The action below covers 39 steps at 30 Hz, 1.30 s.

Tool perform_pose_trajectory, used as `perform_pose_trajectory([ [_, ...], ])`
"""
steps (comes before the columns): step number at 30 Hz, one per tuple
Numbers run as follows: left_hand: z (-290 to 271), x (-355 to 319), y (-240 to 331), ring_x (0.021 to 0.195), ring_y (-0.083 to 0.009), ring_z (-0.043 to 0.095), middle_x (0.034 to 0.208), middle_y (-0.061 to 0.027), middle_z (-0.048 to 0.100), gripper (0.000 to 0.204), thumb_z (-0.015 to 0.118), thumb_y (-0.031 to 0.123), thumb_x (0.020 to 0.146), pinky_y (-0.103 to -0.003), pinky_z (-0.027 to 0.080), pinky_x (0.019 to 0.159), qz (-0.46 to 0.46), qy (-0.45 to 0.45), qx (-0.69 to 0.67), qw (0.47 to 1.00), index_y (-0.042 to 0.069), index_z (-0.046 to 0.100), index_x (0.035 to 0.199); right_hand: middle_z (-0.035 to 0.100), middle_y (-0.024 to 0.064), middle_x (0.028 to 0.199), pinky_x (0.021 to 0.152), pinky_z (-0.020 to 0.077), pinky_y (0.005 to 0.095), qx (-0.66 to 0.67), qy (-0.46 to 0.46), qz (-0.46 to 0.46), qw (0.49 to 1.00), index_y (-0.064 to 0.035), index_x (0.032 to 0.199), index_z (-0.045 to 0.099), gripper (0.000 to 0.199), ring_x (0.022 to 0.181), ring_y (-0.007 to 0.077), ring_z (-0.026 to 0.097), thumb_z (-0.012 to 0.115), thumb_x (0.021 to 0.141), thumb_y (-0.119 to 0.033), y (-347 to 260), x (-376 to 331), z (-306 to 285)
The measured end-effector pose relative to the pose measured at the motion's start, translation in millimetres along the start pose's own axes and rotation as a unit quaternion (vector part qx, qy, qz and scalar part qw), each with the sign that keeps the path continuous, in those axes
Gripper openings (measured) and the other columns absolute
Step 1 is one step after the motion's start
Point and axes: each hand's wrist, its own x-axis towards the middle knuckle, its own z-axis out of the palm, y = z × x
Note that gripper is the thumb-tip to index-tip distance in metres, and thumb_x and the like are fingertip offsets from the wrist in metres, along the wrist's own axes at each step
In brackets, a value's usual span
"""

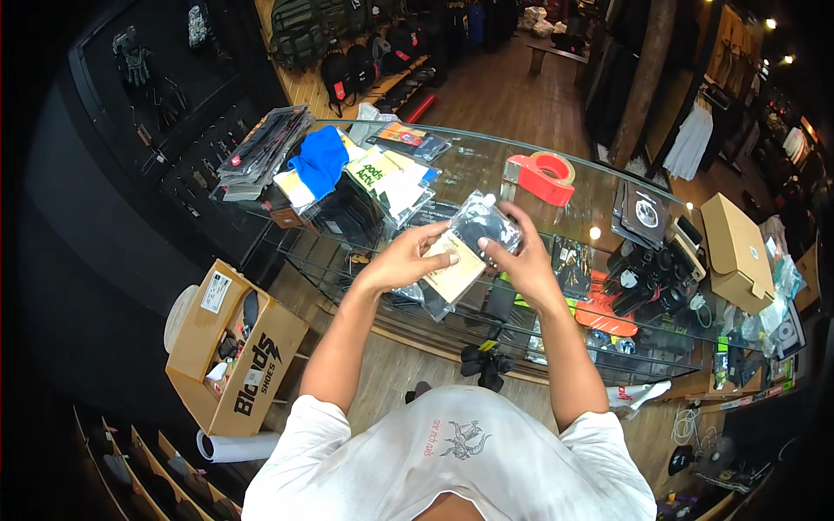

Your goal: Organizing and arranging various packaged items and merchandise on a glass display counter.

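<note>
Over the glass display counter (473, 152) I hold a clear plastic packet (460, 265) with a cream card and something black inside. My left hand (408, 259) grips its left edge, thumb lying across the card. On the upper right side my right hand (521, 252) pinches the packet near its black part, thumb on the front and fingers behind. What the black content is, I cannot make out. Left of my hands lie a blue cloth (318, 162) and several yellow and white packets (387, 178). Beyond my right hand sits a red tape dispenser (543, 178) with a roll of tape.
A stack of dark flat packages (265, 156) stands at the counter's left end. On the right are black square packages (641, 213) and a cardboard box (738, 252). An open carton (230, 347) stands on the floor at left, beside a white roll (234, 446).
</note>
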Motion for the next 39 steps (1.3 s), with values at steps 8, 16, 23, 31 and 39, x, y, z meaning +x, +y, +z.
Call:
perform_pose_trajectory([
  [8, -15, -4, -5, 0.113, -0.0124, 0.061, 0.131, -0.0089, 0.064, 0.055, 0.057, 0.009, 0.104, -0.028, 0.049, 0.098, -0.067, -0.048, -0.096, 0.992, -0.003, 0.038, 0.154, 0.066, 0.0030, 0.114, 0.072, 0.0524, 0.0229, 0.051, -0.038, 0.039, 0.997, -0.0053, 0.136, 0.055, 0.050, 0.095, 0.0076, 0.062, 0.077, 0.091, -0.009, 11, 5, -8],
  [16, -7, 7, -8, 0.081, -0.0053, 0.065, 0.093, -0.0034, 0.073, 0.029, 0.061, 0.022, 0.104, -0.025, 0.053, 0.071, -0.041, 0.015, 0.002, 0.999, -0.002, 0.067, 0.119, 0.053, 0.0180, 0.140, 0.090, 0.0547, 0.0360, -0.271, 0.071, -0.200, 0.939, -0.0142, 0.135, 0.061, 0.056, 0.112, 0.0265, 0.062, 0.081, 0.083, -0.006, 6, 0, 14],
  [23, -4, 1, 17, 0.070, -0.0034, 0.058, 0.078, -0.0060, 0.071, 0.025, 0.063, 0.020, 0.103, -0.027, 0.047, 0.059, -0.037, 0.099, 0.130, 0.986, -0.004, 0.067, 0.105, 0.063, 0.0090, 0.118, 0.092, 0.0500, 0.0407, -0.441, 0.105, -0.358, 0.816, -0.0092, 0.099, 0.076, 0.023, 0.108, 0.0315, 0.057, 0.082, 0.077, -0.007, 14, -14, 36],
  [31, 0, -7, 16, 0.063, -0.0083, 0.053, 0.069, -0.0112, 0.058, 0.030, 0.069, 0.020, 0.098, -0.031, 0.046, 0.057, 0.020, 0.149, 0.233, 0.961, -0.008, 0.064, 0.108, 0.060, 0.0121, 0.097, 0.080, 0.0506, 0.0417, -0.365, 0.045, -0.283, 0.886, -0.0001, 0.096, 0.070, 0.015, 0.092, 0.0321, 0.060, 0.076, 0.082, 0.000, 16, -8, 41],
  [39, -11, -2, -2, 0.059, -0.0164, 0.055, 0.076, -0.0207, 0.066, 0.043, 0.074, 0.031, 0.093, -0.034, 0.048, 0.059, 0.039, 0.230, 0.260, 0.937, -0.007, 0.065, 0.112, 0.054, 0.0171, 0.105, 0.085, 0.0469, 0.0466, -0.436, -0.028, -0.335, 0.835, 0.0016, 0.102, 0.057, 0.016, 0.098, 0.0365, 0.052, 0.065, 0.089, 0.003, 18, -10, 52],
])
